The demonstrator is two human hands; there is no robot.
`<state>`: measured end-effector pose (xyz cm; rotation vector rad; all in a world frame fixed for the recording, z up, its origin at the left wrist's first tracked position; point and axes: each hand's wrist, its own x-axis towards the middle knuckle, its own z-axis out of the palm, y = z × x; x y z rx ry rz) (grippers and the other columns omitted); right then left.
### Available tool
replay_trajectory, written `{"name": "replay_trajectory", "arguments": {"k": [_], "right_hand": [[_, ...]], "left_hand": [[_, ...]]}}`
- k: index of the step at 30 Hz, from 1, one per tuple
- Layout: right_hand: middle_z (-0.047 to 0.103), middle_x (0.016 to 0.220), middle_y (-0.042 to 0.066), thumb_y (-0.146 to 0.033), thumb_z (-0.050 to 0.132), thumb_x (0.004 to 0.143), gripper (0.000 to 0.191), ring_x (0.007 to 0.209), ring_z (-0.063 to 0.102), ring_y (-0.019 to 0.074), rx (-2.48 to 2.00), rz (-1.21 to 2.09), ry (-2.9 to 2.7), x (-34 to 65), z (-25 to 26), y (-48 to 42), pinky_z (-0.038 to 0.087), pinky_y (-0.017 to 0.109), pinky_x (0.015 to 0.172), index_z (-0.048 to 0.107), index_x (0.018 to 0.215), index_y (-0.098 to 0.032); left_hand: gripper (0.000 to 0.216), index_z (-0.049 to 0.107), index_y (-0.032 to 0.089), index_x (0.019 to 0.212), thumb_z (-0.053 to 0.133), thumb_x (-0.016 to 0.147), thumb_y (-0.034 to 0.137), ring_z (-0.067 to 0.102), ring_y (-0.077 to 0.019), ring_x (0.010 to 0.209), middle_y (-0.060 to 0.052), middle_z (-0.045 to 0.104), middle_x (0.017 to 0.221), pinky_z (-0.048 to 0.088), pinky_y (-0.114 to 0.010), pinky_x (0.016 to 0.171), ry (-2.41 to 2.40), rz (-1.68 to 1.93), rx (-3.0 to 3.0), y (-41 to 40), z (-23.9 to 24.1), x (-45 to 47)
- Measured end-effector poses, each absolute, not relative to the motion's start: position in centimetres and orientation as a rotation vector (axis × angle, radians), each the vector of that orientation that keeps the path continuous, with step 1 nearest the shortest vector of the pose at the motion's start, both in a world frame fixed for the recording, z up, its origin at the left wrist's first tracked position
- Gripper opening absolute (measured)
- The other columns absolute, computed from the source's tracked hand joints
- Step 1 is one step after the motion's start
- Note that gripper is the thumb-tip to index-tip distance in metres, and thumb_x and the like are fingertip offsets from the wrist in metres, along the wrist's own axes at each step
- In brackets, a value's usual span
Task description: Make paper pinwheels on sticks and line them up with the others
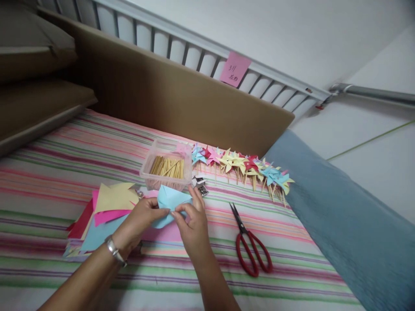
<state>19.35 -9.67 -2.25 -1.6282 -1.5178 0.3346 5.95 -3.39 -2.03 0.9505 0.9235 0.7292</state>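
Between both hands is a light blue sheet of paper (173,198), partly folded toward its middle. My left hand (149,212) pinches it from the left, thumb near the paper's centre. From the right, my right hand (192,218) pinches the same paper with thumb and forefinger, its other fingers raised behind. Whether something small sits under the fingertips is hidden. Just beyond the hands stands a clear plastic box (146,166) holding many short wooden sticks (168,167). A stack of coloured paper (113,198) lies left of my left hand. Pink paper (164,233) rests below the hands.
Red-handled scissors (249,246) lie to the right, blades pointing away. A row of finished paper pinwheels (240,163) on sticks lies along a cardboard panel (181,95). Small metallic pieces (201,186) sit beside the box. Brown packages (39,95) are stacked at far left.
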Motion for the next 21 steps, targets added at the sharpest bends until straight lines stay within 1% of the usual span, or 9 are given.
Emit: {"name": "replay_trajectory", "arguments": {"k": [3,7,14,17,21], "right_hand": [[0.037,0.143,0.008,-0.018,0.064,0.076,0.006,0.136,0.021,0.0278,-1.629,0.355,-1.515,19.4,-2.2,-9.7,0.022,0.051,0.106,0.063,0.071,-0.022],[0.038,0.143,0.007,-0.018,0.065,0.075,0.007,0.136,0.021,0.0274,-1.643,0.366,-1.517,19.5,-2.1,-9.7,0.023,0.051,0.105,0.063,0.070,-0.022],[0.042,0.139,0.008,-0.016,0.066,0.073,0.007,0.134,0.024,0.0269,-1.670,0.355,-1.549,19.6,-1.9,-9.8,0.024,0.049,0.105,0.063,0.070,-0.022],[0.043,0.139,0.008,-0.014,0.066,0.072,0.008,0.134,0.024,0.0266,-1.693,0.356,-1.540,19.5,-2.0,-9.8,0.025,0.049,0.104,0.063,0.069,-0.022],[0.044,0.138,0.010,-0.012,0.065,0.071,0.010,0.134,0.024,0.0278,-1.743,0.324,-1.540,19.2,-2.1,-9.8,0.024,0.048,0.105,0.062,0.067,-0.021]], "left_hand": [[0.021,0.073,0.013,0.069,0.075,0.055,0.028,0.056,-0.0149,0.051,-0.004,0.068,0.059,0.039,-0.024,0.052,0.928,0.718,0.970,-3.3,-2.4,5.9],[0.019,0.072,0.014,0.068,0.075,0.056,0.029,0.055,-0.0141,0.050,-0.003,0.068,0.058,0.038,-0.023,0.052,0.914,0.692,0.977,-3.2,-2.9,5.8],[0.019,0.072,0.012,0.067,0.075,0.059,0.029,0.052,-0.0123,0.049,-0.003,0.066,0.057,0.036,-0.022,0.051,0.868,0.617,1.001,-2.9,-3.1,5.5],[0.020,0.072,0.012,0.067,0.076,0.058,0.030,0.052,-0.0123,0.049,-0.003,0.066,0.056,0.036,-0.023,0.051,0.852,0.591,1.009,-2.8,-3.1,5.5],[0.020,0.072,0.012,0.066,0.075,0.057,0.030,0.052,-0.0131,0.050,-0.003,0.066,0.057,0.037,-0.023,0.052,0.902,0.599,1.060,-2.8,-3.2,5.7]]}}
